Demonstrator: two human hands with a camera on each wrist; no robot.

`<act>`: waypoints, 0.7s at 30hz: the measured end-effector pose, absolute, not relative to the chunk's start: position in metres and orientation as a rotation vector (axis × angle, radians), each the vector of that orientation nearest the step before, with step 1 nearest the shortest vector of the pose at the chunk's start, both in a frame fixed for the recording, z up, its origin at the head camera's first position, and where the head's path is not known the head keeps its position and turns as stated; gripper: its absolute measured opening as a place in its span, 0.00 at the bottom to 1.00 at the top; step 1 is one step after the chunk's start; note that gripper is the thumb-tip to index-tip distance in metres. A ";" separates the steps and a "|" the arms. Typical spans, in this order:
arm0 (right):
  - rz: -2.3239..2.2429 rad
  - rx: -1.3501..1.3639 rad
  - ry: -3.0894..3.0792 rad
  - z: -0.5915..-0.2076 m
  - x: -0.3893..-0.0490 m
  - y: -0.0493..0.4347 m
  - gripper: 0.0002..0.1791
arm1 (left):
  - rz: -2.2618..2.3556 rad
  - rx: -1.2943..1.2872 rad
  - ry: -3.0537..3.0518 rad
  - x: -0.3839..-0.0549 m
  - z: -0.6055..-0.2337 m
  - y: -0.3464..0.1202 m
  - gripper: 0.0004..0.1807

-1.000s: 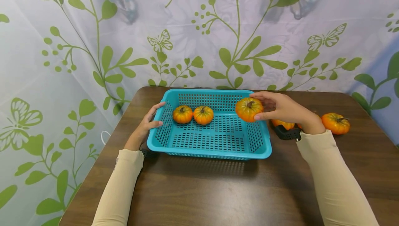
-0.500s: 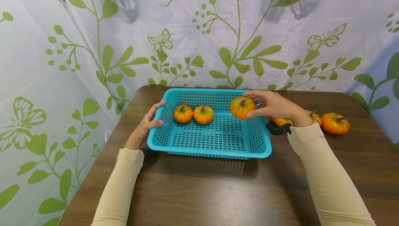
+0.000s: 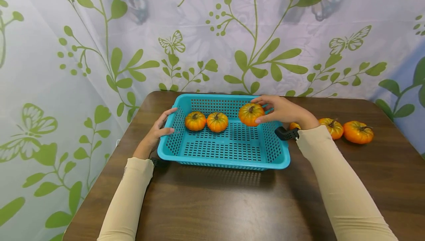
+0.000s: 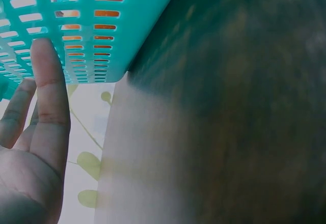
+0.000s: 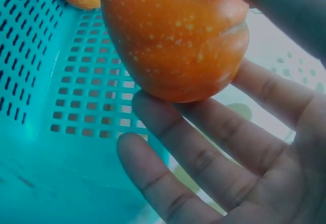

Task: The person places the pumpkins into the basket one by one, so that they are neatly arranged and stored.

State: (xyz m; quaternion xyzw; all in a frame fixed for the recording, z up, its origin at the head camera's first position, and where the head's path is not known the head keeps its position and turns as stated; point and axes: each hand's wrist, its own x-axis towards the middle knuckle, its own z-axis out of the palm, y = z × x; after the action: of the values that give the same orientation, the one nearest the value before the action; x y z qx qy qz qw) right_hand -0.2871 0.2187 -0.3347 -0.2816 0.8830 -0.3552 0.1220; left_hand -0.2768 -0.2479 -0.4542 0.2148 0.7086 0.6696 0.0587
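Observation:
My right hand [image 3: 280, 110] holds a small orange pumpkin [image 3: 251, 114] with a brown stem above the right part of a turquoise plastic basket [image 3: 222, 162]. In the right wrist view the pumpkin [image 5: 175, 40] fills the upper middle, with fingers [image 5: 204, 158] beneath and beside it. My left hand [image 3: 154, 136] holds the basket's left rim, its thumb over the edge. The left wrist view shows straight fingers [image 4: 48, 81] against the outside of the perforated basket wall [image 4: 81, 25]. Two small pumpkins, one left [image 3: 195, 121] and one right [image 3: 217, 122], sit side by side inside the basket.
On the brown table [image 3: 216, 204], right of the basket, lie a pumpkin [image 3: 358, 132], another pumpkin [image 3: 332, 127] and a third pumpkin [image 3: 294, 125], mostly hidden by my right wrist. A leaf-patterned curtain [image 3: 212, 34] hangs behind the table.
My right hand has moved left with the pumpkin, further over the basket, so more of the table pumpkins show behind the wrist. My left hand and the basket stay put.

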 end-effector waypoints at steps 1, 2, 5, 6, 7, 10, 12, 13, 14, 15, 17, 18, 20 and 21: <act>-1.030 -0.821 2.577 -0.336 -0.288 0.218 0.38 | 2.023 0.657 2.152 -0.277 -0.454 -0.248 0.45; -1.020 -0.824 2.579 -0.336 -0.290 0.217 0.38 | 2.020 0.657 2.158 -0.277 -0.454 -0.248 0.45; -0.990 -0.821 2.586 -0.339 -0.294 0.214 0.38 | 2.012 0.647 2.168 -0.277 -0.453 -0.248 0.45; -0.982 -0.822 2.586 -0.340 -0.295 0.213 0.38 | 2.009 0.643 2.170 -0.277 -0.453 -0.248 0.45; -0.974 -0.817 2.588 -0.341 -0.297 0.212 0.38 | 2.012 0.636 2.164 -0.277 -0.453 -0.248 0.45; -0.955 -0.807 2.592 -0.344 -0.301 0.208 0.38 | 2.014 0.621 2.165 -0.277 -0.453 -0.248 0.46; -0.948 -0.783 2.590 -0.346 -0.304 0.205 0.38 | 2.016 0.614 2.163 -0.277 -0.453 -0.248 0.46; -0.946 -0.768 2.588 -0.347 -0.305 0.204 0.38 | 2.017 0.616 2.164 -0.277 -0.453 -0.248 0.46; -0.944 -0.760 2.584 -0.348 -0.306 0.202 0.39 | 2.017 0.618 2.165 -0.277 -0.453 -0.247 0.46; -0.942 -0.752 2.579 -0.348 -0.308 0.201 0.39 | 2.018 0.619 2.163 -0.277 -0.453 -0.247 0.46; -0.939 -0.743 2.569 -0.349 -0.310 0.198 0.39 | 2.019 0.621 2.161 -0.277 -0.453 -0.247 0.46; -0.937 -0.743 2.565 -0.350 -0.311 0.197 0.39 | 2.021 0.620 2.159 -0.277 -0.453 -0.247 0.46; -0.932 -0.746 2.557 -0.350 -0.314 0.194 0.39 | 2.024 0.612 2.153 -0.277 -0.453 -0.247 0.46; -0.926 -0.743 2.555 -0.351 -0.316 0.193 0.39 | 2.023 0.609 2.154 -0.277 -0.453 -0.247 0.46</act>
State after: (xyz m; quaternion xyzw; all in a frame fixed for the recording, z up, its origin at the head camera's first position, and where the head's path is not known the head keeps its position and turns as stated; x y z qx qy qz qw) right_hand -0.3160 0.1931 -0.3509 -0.2603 0.8950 -0.3244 0.1612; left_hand -0.2766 -0.2467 -0.4528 0.2016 0.7126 0.6691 0.0623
